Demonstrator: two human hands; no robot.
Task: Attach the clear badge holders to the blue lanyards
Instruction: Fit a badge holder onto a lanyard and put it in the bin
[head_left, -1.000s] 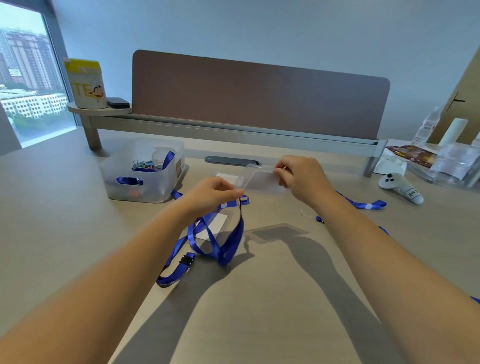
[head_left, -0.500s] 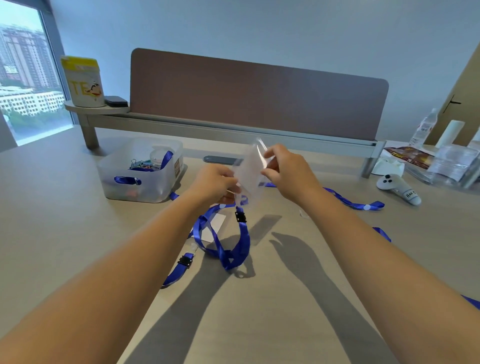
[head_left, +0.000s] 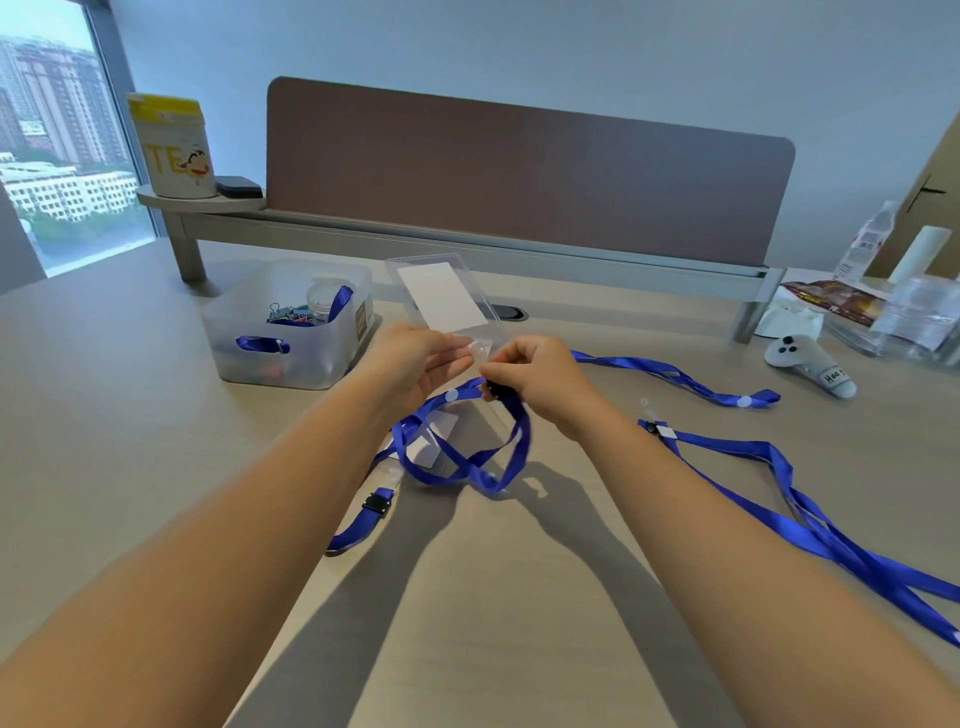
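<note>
My left hand (head_left: 415, 358) pinches the lower edge of a clear badge holder (head_left: 441, 299) with a white card inside, standing it upright above the desk. My right hand (head_left: 535, 376) grips the black clip end of a blue lanyard (head_left: 467, 457) right beside the holder's bottom edge. That lanyard loops down over a second badge holder (head_left: 431, 439) lying flat on the desk. Another blue lanyard (head_left: 810, 514) trails off to the right, and a third (head_left: 675, 376) lies behind my right hand.
A translucent bin (head_left: 291, 325) with binder clips and a lanyard stands at the left. A white controller (head_left: 810, 361), bottles and packets crowd the far right. A brown divider panel (head_left: 519, 171) and a shelf with a yellow-lidded tub (head_left: 171, 148) run along the back.
The badge holder has turned from edge-on to upright, facing me. My right hand left the holder's top, dropped down and took the lanyard's clip end. Both hands shifted slightly lower.
</note>
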